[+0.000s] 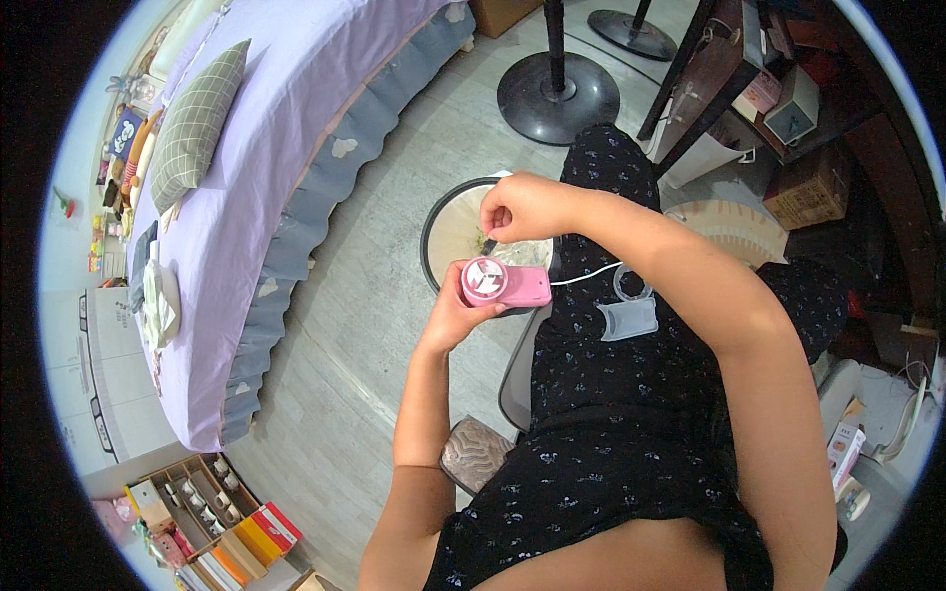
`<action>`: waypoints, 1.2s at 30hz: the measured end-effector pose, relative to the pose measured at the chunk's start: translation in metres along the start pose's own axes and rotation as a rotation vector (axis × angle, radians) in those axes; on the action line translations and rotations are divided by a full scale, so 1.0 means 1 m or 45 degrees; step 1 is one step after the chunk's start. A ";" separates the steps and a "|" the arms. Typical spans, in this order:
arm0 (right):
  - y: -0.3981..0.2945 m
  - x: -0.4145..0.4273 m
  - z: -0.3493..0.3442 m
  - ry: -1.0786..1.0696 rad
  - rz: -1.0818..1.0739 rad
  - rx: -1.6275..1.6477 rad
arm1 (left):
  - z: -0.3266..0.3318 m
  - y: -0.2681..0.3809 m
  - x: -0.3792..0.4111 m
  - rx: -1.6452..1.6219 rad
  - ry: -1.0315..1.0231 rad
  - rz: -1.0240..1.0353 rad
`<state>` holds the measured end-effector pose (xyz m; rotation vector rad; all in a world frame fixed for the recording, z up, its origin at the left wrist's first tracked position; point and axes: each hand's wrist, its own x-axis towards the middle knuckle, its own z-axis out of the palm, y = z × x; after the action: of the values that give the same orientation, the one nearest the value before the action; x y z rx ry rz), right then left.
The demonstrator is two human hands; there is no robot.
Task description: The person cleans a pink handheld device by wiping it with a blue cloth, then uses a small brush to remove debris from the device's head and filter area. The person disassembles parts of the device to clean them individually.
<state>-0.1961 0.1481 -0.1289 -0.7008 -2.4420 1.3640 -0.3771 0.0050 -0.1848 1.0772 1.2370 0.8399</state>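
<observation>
My left hand (448, 310) grips a pink fabric shaver (531, 287) whose round head, with a three-part blade inside, faces up. A white cable (587, 277) runs from its end towards my lap. Just beyond it, over a round waste bin (448, 221) with a dark rim, my right hand (528, 210) hangs with its fingers curled together. A small dark bit shows below those fingertips; whether they pinch it is unclear. Inside the bin is a crumpled clear bag (528, 253). On my thigh lie a clear plastic ring (633, 284) and a translucent plastic container (629, 320).
At left is a bed with a lilac sheet (251, 170) and a checked pillow (199, 125). Round black stand bases (558, 111) rest on the floor ahead. A dark shelf with boxes (805, 185) is at right, and an organizer drawer (203, 495) at lower left.
</observation>
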 end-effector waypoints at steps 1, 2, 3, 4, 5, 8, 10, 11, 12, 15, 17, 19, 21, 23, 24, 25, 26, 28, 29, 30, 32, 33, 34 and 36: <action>0.001 0.001 0.003 -0.036 -0.020 0.020 | 0.000 0.001 0.000 -0.009 0.010 -0.005; 0.003 0.003 0.007 -0.073 -0.039 0.041 | 0.000 0.000 0.000 -0.002 0.001 0.012; 0.000 0.004 0.010 -0.111 -0.060 0.062 | 0.000 -0.003 0.001 0.005 -0.006 0.028; -0.004 0.002 0.011 -0.123 -0.067 0.059 | -0.001 -0.004 0.001 0.012 -0.013 0.044; -0.005 0.002 0.013 -0.034 -0.035 -0.079 | -0.001 -0.003 0.000 0.019 -0.009 0.045; -0.001 0.006 0.018 0.201 0.107 -0.434 | 0.002 0.001 -0.001 0.015 0.005 0.031; -0.002 0.006 0.012 0.158 0.057 -0.265 | 0.002 0.006 -0.002 -0.029 0.017 -0.002; -0.003 0.006 0.009 0.137 0.033 -0.181 | 0.001 0.005 -0.002 -0.028 0.031 -0.015; -0.008 0.004 0.007 0.107 0.027 -0.093 | 0.000 0.003 -0.001 -0.029 0.043 -0.028; -0.002 0.006 0.014 -0.056 -0.018 -0.046 | 0.001 0.003 -0.001 -0.023 0.045 -0.034; 0.002 0.006 0.018 0.024 0.100 -0.252 | 0.001 0.002 0.000 -0.020 0.040 -0.022; 0.004 0.009 0.019 0.154 0.228 -0.493 | -0.001 -0.003 0.000 -0.018 0.054 -0.009; 0.001 0.006 0.014 0.110 0.108 -0.216 | -0.004 -0.008 0.000 0.004 0.103 0.003; -0.003 0.006 0.012 0.040 0.036 -0.020 | -0.005 -0.011 0.001 0.005 0.130 -0.010; -0.005 0.006 0.014 -0.003 0.024 0.038 | -0.005 -0.011 0.002 -0.001 0.128 -0.027; -0.007 0.005 0.015 -0.045 0.011 0.096 | -0.005 -0.011 0.003 -0.008 0.126 -0.044; -0.008 0.003 0.016 -0.048 -0.043 0.045 | -0.004 -0.011 0.004 -0.010 0.119 -0.051; -0.007 0.002 0.020 0.039 -0.014 -0.209 | -0.004 -0.008 0.003 -0.011 0.106 -0.068; -0.005 0.001 0.022 0.083 0.001 -0.337 | -0.004 -0.009 0.003 -0.014 0.119 -0.056; -0.007 0.001 0.020 0.162 0.051 -0.522 | -0.004 -0.011 0.002 -0.019 0.137 -0.044; -0.009 0.000 0.018 0.199 0.116 -0.418 | -0.005 -0.010 0.001 -0.012 0.175 -0.028; -0.011 -0.001 0.016 0.219 0.153 -0.368 | -0.003 -0.006 0.001 -0.002 0.192 -0.022; -0.012 -0.002 0.017 0.226 0.119 -0.237 | -0.002 -0.004 0.002 0.008 0.209 -0.017; -0.014 -0.004 0.020 0.237 0.051 0.025 | -0.002 -0.003 0.003 0.067 0.207 0.015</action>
<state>-0.2050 0.1254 -0.1274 -0.8367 -2.2783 1.2730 -0.3783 0.0070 -0.1890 1.0755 1.3964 0.9230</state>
